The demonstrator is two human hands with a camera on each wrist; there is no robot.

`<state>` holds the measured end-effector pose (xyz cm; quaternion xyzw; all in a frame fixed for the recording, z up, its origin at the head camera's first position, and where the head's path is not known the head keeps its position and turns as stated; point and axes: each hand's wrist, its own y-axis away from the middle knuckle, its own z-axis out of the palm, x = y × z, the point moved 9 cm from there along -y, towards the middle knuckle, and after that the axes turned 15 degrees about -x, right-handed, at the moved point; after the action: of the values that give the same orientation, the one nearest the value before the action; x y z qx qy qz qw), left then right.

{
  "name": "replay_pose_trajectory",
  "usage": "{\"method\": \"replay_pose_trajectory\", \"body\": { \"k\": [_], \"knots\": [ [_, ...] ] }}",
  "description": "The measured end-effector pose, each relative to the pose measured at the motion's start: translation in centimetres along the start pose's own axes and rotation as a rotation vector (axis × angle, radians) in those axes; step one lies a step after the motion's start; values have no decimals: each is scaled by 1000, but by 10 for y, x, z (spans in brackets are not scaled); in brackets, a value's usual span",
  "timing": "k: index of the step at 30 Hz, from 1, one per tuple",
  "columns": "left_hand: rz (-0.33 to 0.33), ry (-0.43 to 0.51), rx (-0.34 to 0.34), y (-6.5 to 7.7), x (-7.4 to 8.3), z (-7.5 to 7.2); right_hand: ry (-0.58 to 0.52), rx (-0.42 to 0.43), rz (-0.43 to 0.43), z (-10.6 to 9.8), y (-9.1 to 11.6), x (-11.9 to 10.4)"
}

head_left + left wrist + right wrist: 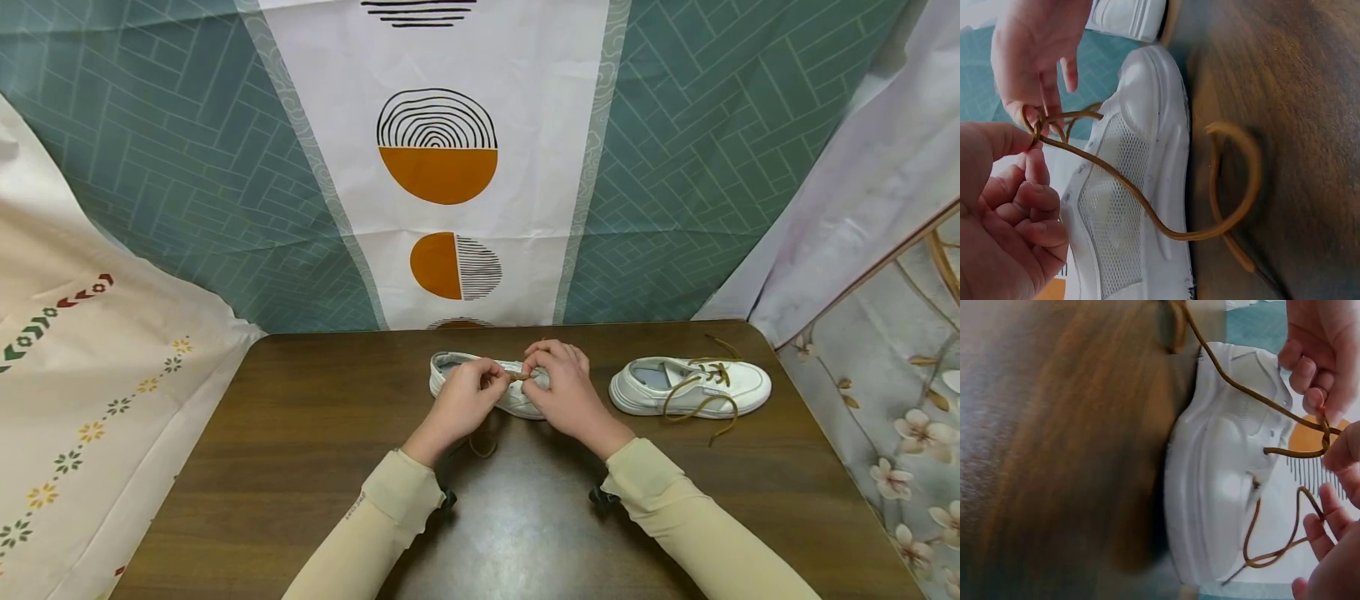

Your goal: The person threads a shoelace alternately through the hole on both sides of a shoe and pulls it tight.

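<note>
A white shoe (517, 405) with mesh sides lies on the table between both hands, its toe to the right. Above its front, the left hand (467, 400) pinches a brown shoelace (1125, 181) between thumb and forefinger. The right hand (566, 390) has the same lace between its fingertips, very close to the left ones. Where the fingers meet, the lace crosses itself in a small loop (1036, 125). One lace end hangs over the shoe's near side onto the table. Another stretch of lace (1279, 553) dangles beyond the toe, beside the right hand's lower fingers.
A second white shoe (690, 392) stands to the right, its brown laces (701, 404) loose and trailing onto the dark wooden table (322, 467). A patterned cloth (480, 192) hangs behind the table's far edge, with more cloths at left and right.
</note>
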<state>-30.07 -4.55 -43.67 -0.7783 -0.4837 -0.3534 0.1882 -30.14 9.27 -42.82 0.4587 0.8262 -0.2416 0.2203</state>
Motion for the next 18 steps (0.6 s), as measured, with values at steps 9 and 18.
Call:
{"method": "replay_pose_trajectory", "body": {
  "k": [9, 18],
  "knots": [
    [23, -32, -22, -1, 3, 4, 203, -124, 99, 1, -1, -4],
    [24, -52, -40, 0, 4, 6, 255, 157, 173, -19, 7, 0]
  ]
}}
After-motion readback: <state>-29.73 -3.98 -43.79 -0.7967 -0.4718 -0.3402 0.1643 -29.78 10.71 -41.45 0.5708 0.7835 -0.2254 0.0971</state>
